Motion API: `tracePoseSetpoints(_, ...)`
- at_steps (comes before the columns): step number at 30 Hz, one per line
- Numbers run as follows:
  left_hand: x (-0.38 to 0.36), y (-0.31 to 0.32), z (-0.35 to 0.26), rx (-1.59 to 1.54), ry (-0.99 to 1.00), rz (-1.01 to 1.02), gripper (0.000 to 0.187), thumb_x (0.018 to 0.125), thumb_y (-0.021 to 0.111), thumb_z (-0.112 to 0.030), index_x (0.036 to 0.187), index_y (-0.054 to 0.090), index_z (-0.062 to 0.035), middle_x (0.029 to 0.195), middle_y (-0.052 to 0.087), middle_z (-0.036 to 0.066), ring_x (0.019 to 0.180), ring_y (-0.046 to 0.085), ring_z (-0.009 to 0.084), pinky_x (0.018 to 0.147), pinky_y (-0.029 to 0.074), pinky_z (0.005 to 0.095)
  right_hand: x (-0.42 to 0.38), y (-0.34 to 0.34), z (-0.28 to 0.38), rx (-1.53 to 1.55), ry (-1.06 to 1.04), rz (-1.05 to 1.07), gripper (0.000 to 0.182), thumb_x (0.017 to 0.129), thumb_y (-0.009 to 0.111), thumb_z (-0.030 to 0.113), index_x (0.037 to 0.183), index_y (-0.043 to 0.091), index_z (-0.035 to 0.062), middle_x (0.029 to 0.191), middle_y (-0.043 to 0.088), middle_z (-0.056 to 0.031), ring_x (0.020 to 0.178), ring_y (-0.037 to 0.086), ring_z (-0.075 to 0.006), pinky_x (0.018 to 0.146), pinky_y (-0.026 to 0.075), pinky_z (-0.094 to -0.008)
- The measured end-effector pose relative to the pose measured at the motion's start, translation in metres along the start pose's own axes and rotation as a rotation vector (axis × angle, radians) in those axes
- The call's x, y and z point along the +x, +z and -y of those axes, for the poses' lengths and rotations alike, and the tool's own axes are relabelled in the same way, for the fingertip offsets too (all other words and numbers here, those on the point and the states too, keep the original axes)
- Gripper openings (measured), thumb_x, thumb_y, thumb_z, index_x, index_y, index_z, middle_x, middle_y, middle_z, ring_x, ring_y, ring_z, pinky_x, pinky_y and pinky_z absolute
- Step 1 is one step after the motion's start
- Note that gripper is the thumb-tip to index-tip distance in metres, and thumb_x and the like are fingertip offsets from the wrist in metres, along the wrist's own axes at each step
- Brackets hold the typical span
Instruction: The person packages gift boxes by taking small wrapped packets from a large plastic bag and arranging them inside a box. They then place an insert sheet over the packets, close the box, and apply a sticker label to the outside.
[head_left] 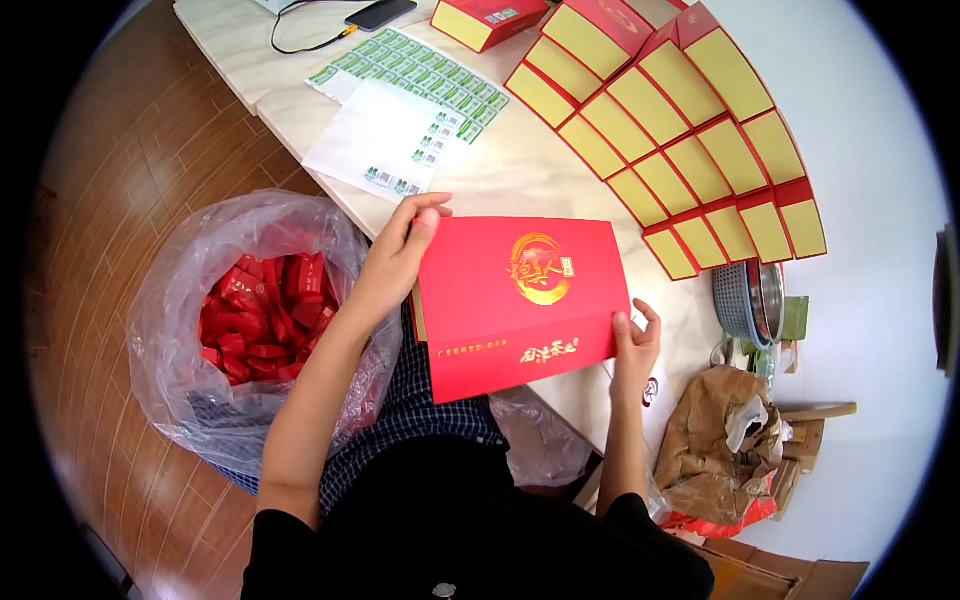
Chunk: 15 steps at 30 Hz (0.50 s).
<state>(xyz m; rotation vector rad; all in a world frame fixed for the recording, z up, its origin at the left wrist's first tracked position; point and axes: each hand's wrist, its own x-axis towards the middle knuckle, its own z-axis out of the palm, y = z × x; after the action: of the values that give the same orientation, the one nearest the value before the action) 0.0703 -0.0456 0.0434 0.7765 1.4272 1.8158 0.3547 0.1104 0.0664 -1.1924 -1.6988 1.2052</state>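
A red gift box (520, 295) with gold lettering and a gold ring emblem is held tilted in front of my body, over the table's near edge. My left hand (400, 245) grips its left end, thumb on top and fingers mostly hidden behind. At the opposite end, my right hand (635, 350) holds the lower right corner between thumb and fingers. A strip of yellow side shows below my left hand. Beyond the box lie a white label sheet (350, 135) with several stickers left on it and a sheet of green labels (430, 75).
Stacked red-and-yellow boxes (680, 130) stand at the right; another box (485, 20) lies at the back. A clear plastic bag (165, 330) of red packets (265, 315) is at my left. A phone (380, 12), grey basket (735, 305) and brown paper bag (700, 440) are around the table.
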Motion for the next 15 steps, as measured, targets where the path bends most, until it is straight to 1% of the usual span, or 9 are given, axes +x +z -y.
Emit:
tracePoseSetpoints(2, -0.001, -0.003, 0.004, -0.031, 0.029, -0.031, 0.042, 0.1, 0.047, -0.033, 0.129, 0.049, -0.0028, 0.118, 0.054, 0.011, 0.112, 0.052, 0.018, 0.099, 0.039, 0.0302, 0.009, -0.007, 0.019, 0.207, 0.021, -0.013, 0.038, 0.094, 0.059, 0.012, 0.127, 0.046, 0.0003, 0.094, 0.068, -0.01, 0.076, 0.063, -0.0104, 0.071, 0.049, -0.0224)
tracePoseSetpoints(4, -0.005, -0.005, 0.01, -0.1, 0.378, -0.003, 0.054, 0.098, 0.047, -0.045, 0.131, 0.049, -0.0029, 0.121, 0.053, 0.011, 0.118, 0.049, 0.0204, 0.103, 0.035, 0.0313, 0.023, -0.014, 0.035, 0.504, 0.033, -0.011, 0.047, 0.101, 0.043, 0.033, 0.134, 0.042, 0.0003, 0.094, 0.067, -0.0061, 0.079, 0.062, -0.0108, 0.066, 0.05, -0.0227)
tracePoseSetpoints(7, -0.008, -0.007, 0.004, 0.084, 0.383, 0.035, 0.053, 0.095, 0.055, -0.039, 0.133, 0.048, -0.003, 0.125, 0.051, 0.01, 0.123, 0.046, 0.0208, 0.107, 0.032, 0.0322, 0.029, -0.004, 0.074, 0.72, -0.001, 0.036, 0.055, 0.102, 0.033, 0.041, 0.141, 0.035, 0.0017, 0.093, 0.065, -0.0067, 0.078, 0.061, -0.0134, 0.058, 0.048, -0.0242)
tracePoseSetpoints(8, -0.008, -0.005, 0.002, 0.223, 0.354, 0.021, 0.05, 0.095, 0.056, -0.035, 0.133, 0.049, -0.0032, 0.127, 0.05, 0.011, 0.124, 0.045, 0.0202, 0.107, 0.032, 0.0318, 0.037, -0.005, 0.072, 0.832, -0.134, 0.214, 0.059, 0.101, 0.03, 0.045, 0.143, 0.033, 0.0032, 0.095, 0.066, -0.0097, 0.074, 0.06, -0.016, 0.057, 0.048, -0.0254)
tracePoseSetpoints(9, -0.006, 0.002, 0.0, 0.26, 0.406, -0.09, 0.035, 0.095, 0.057, -0.027, 0.12, 0.056, -0.0013, 0.112, 0.058, 0.01, 0.105, 0.055, 0.0175, 0.093, 0.042, 0.0296, 0.044, -0.004, 0.071, 0.94, -0.27, 0.396, 0.062, 0.101, 0.028, 0.049, 0.144, 0.031, 0.0047, 0.096, 0.068, -0.0128, 0.07, 0.059, -0.0186, 0.055, 0.048, -0.0266)
tracePoseSetpoints(10, -0.003, 0.001, 0.002, 0.266, 0.407, -0.097, 0.035, 0.095, 0.057, -0.027, 0.12, 0.056, -0.0013, 0.112, 0.058, 0.01, 0.105, 0.055, 0.0175, 0.093, 0.042, 0.0296, 0.048, 0.001, 0.07, 0.945, -0.268, 0.404, 0.062, 0.101, 0.028, 0.049, 0.144, 0.031, 0.0047, 0.096, 0.068, -0.0128, 0.07, 0.059, -0.0186, 0.055, 0.048, -0.0266)
tracePoseSetpoints(12, 0.006, -0.002, 0.006, 0.105, 0.12, -0.118, 0.028, 0.096, 0.056, -0.026, 0.103, 0.06, 0.001, 0.088, 0.063, 0.008, 0.078, 0.057, 0.0155, 0.073, 0.046, 0.0295, 0.047, 0.021, 0.071, 0.97, -0.27, 0.338, 0.061, 0.101, 0.029, 0.049, 0.145, 0.029, 0.0061, 0.101, 0.067, -0.0137, 0.07, 0.059, -0.0196, 0.049, 0.045, -0.0269)
tracePoseSetpoints(13, 0.01, 0.004, 0.005, 0.148, 0.229, -0.213, 0.033, 0.097, 0.054, -0.03, 0.093, 0.058, 0.003, 0.068, 0.059, 0.008, 0.061, 0.051, 0.0157, 0.061, 0.043, 0.031, 0.045, 0.032, 0.072, 0.942, -0.211, 0.238, 0.061, 0.101, 0.029, 0.049, 0.145, 0.029, 0.0065, 0.103, 0.066, -0.015, 0.07, 0.059, -0.0196, 0.051, 0.046, -0.0267)
tracePoseSetpoints(15, 0.017, 0.003, 0.0, 0.231, 0.162, -0.244, 0.037, 0.097, 0.052, -0.033, 0.092, 0.058, 0.0034, 0.068, 0.06, 0.009, 0.062, 0.053, 0.0164, 0.062, 0.044, 0.0311, 0.045, 0.044, 0.055, 0.56, -0.257, 0.19, 0.058, 0.103, 0.03, 0.04, 0.148, 0.019, 0.0066, 0.102, 0.066, -0.0163, 0.07, 0.059, -0.0186, 0.052, 0.046, -0.0257)
